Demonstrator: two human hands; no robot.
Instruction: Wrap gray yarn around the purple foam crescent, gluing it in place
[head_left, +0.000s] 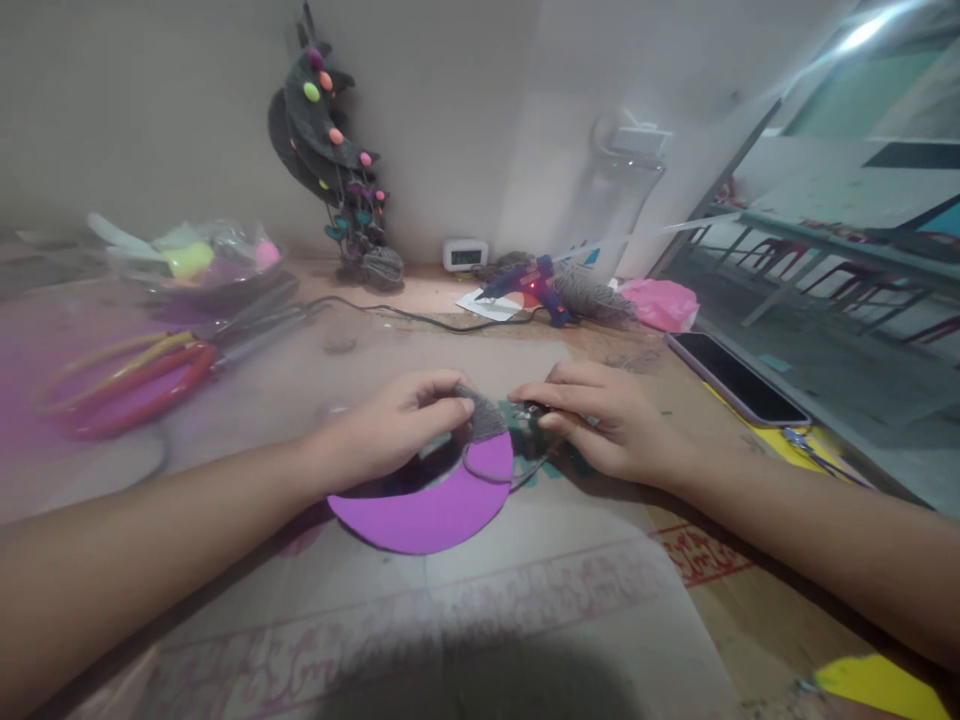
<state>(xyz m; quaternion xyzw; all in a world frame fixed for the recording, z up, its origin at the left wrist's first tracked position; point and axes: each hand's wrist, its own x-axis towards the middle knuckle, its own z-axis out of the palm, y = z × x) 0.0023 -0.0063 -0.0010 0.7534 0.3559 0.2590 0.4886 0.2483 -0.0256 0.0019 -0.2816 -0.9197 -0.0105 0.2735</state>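
A purple crescent-shaped foam piece lies flat on the table in front of me. Grey yarn is wrapped over its upper tip, with a loose strand trailing across the purple. My left hand is curled, thumb and fingers pinching the yarn-covered tip. My right hand is just right of it, fingers closed on a small dark thing I cannot make out, next to the yarn.
Scissors with red and yellow handles lie at the left. A blue glue gun with a red light sits at the back, its cord running left. A phone lies at the right, a pink bag behind it. A dark decorated craft leans on the wall.
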